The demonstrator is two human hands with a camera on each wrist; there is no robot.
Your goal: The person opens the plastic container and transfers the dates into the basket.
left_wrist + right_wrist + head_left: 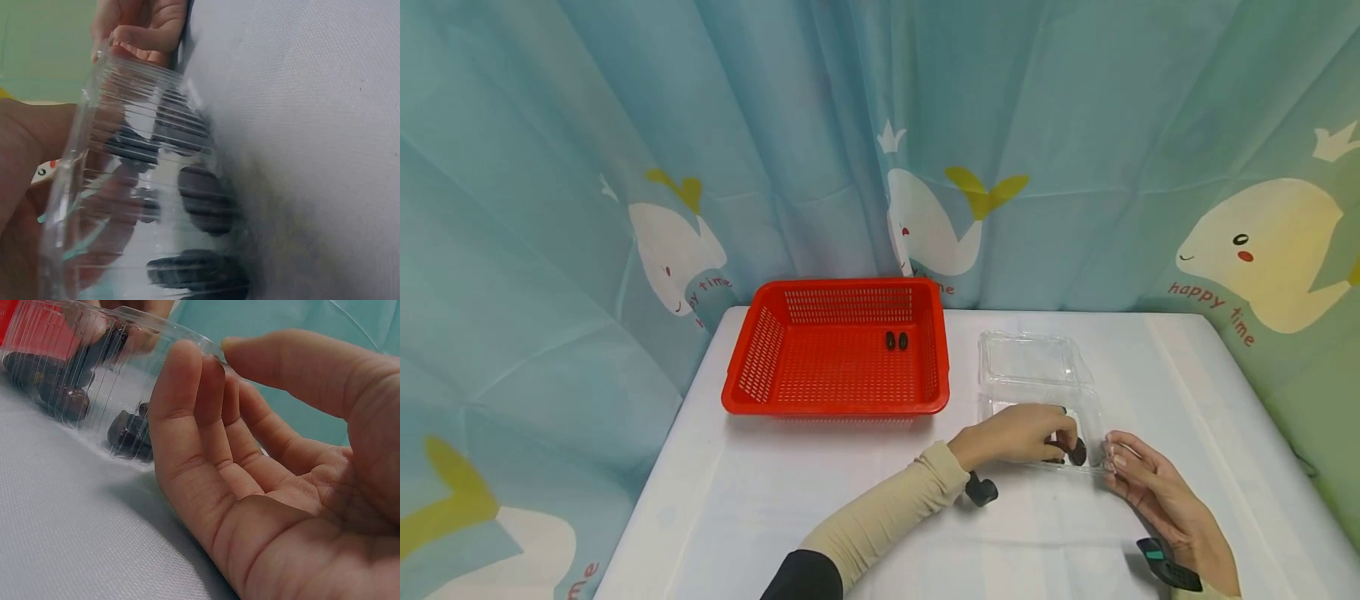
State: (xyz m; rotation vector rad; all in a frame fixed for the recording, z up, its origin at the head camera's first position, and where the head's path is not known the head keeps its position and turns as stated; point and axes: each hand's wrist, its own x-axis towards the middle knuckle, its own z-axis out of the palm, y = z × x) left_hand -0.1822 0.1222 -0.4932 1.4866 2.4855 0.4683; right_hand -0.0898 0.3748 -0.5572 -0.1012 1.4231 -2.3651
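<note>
A hinged clear plastic box lies with its lid folded back, several dark brown, roundish pieces inside. My left hand reaches over its near side, fingers curled down into it around a dark oval piece. Through the ribbed wall, the left wrist view shows more dark pieces on the bottom. At the box's right end, my right hand pinches the rim between thumb and fingertips. The right wrist view shows this grip, with dark pieces behind the plastic and the left fingers beyond.
A red slotted basket stands to the left of the box, with two dark oval pieces inside near its right wall. The box's open lid lies toward the back. A blue-green curtain hangs behind the white table.
</note>
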